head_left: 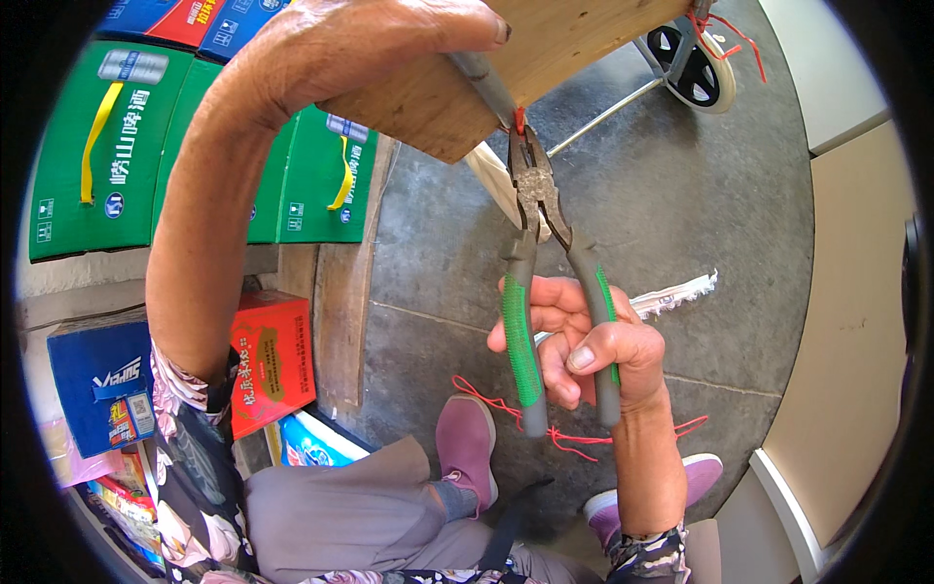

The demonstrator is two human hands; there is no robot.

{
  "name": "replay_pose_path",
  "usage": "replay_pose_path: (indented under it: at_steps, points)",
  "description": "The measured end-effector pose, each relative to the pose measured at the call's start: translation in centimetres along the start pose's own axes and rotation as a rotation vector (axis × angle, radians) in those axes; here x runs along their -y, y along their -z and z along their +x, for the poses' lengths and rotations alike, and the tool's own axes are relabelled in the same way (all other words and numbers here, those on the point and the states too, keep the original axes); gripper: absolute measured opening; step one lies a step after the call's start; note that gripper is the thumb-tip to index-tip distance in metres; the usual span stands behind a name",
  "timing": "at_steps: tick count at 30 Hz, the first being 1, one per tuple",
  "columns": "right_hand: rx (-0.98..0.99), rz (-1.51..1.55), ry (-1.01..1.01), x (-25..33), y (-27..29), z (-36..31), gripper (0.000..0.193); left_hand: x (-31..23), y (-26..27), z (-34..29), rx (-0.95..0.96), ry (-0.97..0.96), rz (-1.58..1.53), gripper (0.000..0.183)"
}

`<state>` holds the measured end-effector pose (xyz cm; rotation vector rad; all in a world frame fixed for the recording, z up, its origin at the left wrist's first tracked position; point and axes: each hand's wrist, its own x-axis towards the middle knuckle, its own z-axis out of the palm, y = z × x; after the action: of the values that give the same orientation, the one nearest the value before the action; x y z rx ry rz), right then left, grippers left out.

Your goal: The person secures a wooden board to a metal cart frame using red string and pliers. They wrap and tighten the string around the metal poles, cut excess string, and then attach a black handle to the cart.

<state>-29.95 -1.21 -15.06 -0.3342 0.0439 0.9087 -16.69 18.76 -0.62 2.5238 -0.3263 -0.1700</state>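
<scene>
Held pliers at a red tie

Curled the right hand around the pliers' 2 green-and-grey handles, spread apart, and set the nose at the tie, by the end of a grey tube against a wooden board. Laid the left hand over the board, with the thumb in sight near the tube but too little else visible to tell its grip. Also showed 1 wheel beyond, red string on the grey floor and green boxes at left.
</scene>
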Motion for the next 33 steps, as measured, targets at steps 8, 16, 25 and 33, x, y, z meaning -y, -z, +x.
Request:
replay_pose_path:
  at_steps: [8,16,25,33]
  points:
    - [0.018,0.095,-0.005,-0.3,0.0,0.0,0.065,0.3,-0.3,0.5,-0.083,-0.124,0.063,0.064]
    - [0.041,0.145,0.051,-2.0,0.6,0.4,0.064,-0.3,-0.3,-0.1,-0.087,0.007,0.070,0.063]
    - [0.031,0.050,-0.077,0.5,0.8,0.1,0.048,0.0,0.2,0.2,-0.060,-0.046,0.131,0.059]
    - [-0.377,-1.797,0.319,2.0,0.0,-1.2,0.043,-0.8,0.3,0.6,-0.021,-0.093,0.166,0.060]
